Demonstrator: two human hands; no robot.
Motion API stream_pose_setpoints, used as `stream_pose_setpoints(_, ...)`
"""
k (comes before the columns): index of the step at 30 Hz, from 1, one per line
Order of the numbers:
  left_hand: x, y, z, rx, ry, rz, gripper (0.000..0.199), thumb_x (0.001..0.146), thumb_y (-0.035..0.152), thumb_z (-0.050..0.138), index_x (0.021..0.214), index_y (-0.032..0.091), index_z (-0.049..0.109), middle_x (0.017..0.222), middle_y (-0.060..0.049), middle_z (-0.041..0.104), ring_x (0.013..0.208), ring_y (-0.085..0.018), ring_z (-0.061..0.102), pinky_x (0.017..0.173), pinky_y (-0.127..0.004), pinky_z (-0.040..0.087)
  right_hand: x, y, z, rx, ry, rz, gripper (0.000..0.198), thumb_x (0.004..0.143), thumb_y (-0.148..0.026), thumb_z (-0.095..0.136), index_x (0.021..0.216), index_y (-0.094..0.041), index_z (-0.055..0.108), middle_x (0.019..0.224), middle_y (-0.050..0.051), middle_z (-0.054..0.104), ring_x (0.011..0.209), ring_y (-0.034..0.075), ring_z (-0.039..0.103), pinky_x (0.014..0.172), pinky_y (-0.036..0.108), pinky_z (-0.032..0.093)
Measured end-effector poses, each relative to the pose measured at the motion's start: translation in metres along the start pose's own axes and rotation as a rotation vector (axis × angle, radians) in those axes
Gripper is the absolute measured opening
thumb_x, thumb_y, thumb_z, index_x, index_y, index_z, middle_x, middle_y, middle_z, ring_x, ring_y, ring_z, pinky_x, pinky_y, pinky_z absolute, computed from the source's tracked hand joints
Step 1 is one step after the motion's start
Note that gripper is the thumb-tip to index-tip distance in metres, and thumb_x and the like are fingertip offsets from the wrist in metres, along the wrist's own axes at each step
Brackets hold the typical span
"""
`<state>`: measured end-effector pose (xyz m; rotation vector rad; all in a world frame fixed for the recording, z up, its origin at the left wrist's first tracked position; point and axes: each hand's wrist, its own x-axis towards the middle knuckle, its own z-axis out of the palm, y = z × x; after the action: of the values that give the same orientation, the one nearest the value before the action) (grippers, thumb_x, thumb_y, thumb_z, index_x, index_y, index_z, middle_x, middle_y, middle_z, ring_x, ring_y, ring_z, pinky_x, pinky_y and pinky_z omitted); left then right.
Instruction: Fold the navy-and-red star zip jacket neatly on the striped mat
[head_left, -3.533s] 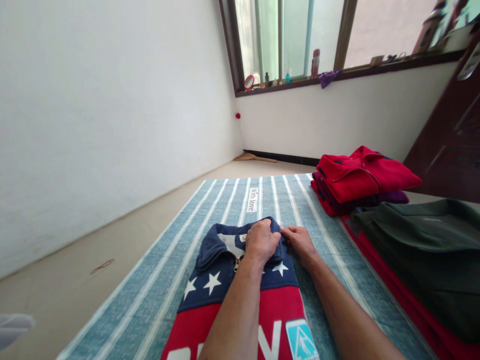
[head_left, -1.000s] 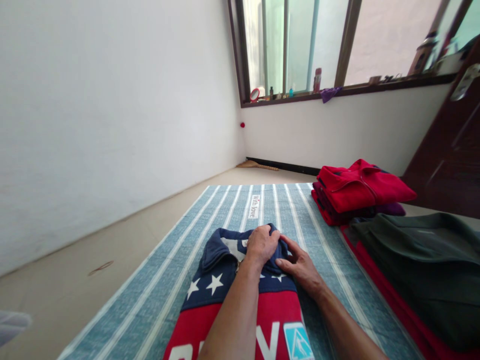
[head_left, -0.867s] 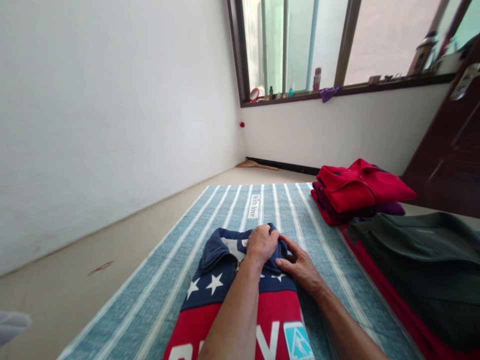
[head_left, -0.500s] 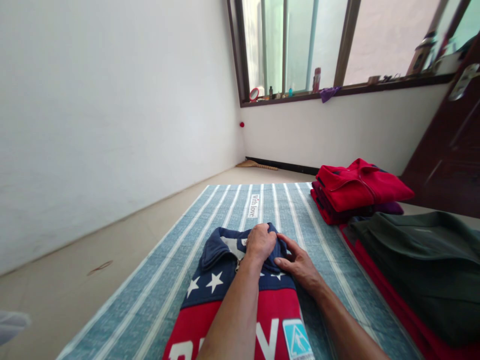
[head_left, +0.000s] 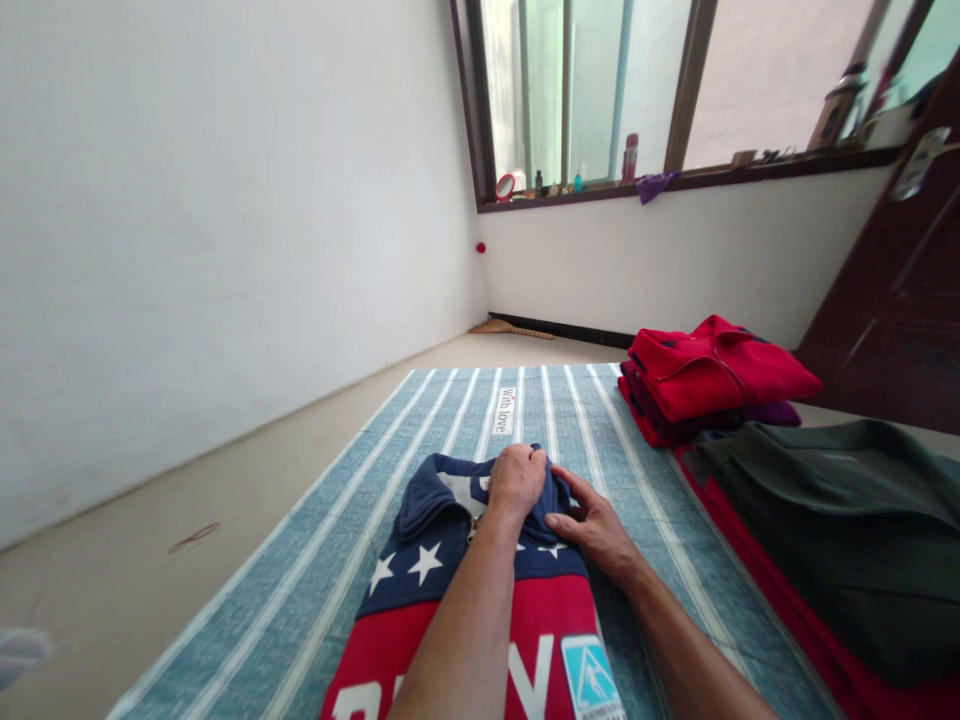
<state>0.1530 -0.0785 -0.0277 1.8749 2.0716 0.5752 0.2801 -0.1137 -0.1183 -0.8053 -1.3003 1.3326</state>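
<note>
A navy and red zip-collared sweatshirt point(head_left: 352, 655) lies front up on the striped cloth, with white stars across its chest, white letters and a blue patch lower down. My left hand point(head_left: 517, 482) reaches over it, fingers closed on the right part of the navy collar. Beside it, my right hand point(head_left: 598, 528) has its thumb on the collar's right side and its fingers curled at the outer edge. A metal zip pull hangs at the neck. My left forearm hides the middle of the front.
The blue-green striped cloth point(head_left: 337, 500) covers the surface under the sweatshirt. To the right are a pile of folded red and purple clothes point(head_left: 720, 370) and a dark green garment point(head_left: 847, 540) over red fabric. A window sill point(head_left: 600, 193) with small items runs behind.
Both hands keep nearly the same place at the collar. The whole view has shifted very slightly.
</note>
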Motion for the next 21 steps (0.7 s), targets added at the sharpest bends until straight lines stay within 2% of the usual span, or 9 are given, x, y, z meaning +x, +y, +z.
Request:
stream_pose_setpoints(5,0.0004,-0.0004,0.001,0.014,-0.002,-0.016,0.029,0.086,0.027,0.047,0.082,0.015,0.073,0.078,-0.008,0.071,0.073,-0.019,0.062,0.061,-0.027,0.035,0.0001,0.0017,-0.0015,0.006,-0.012,0.031,0.072,0.065,-0.038,0.083,0.131,-0.029,0.055,0.133,0.007,0.054,0.112,0.031,0.056,0.09,0.046,0.049)
stream_pose_setpoints(21,-0.0007,0.0009,-0.0001,0.023,0.002,-0.016,0.03,0.088,0.03,0.046,0.084,0.016,0.073,0.084,-0.009,0.072,0.081,-0.02,0.064,0.064,-0.027,0.038,-0.0005,0.0007,-0.0005,0.03,-0.002,0.03,0.071,0.064,-0.037,0.083,0.13,-0.029,0.057,0.132,0.007,0.055,0.114,0.032,0.055,0.092,0.046,0.048)
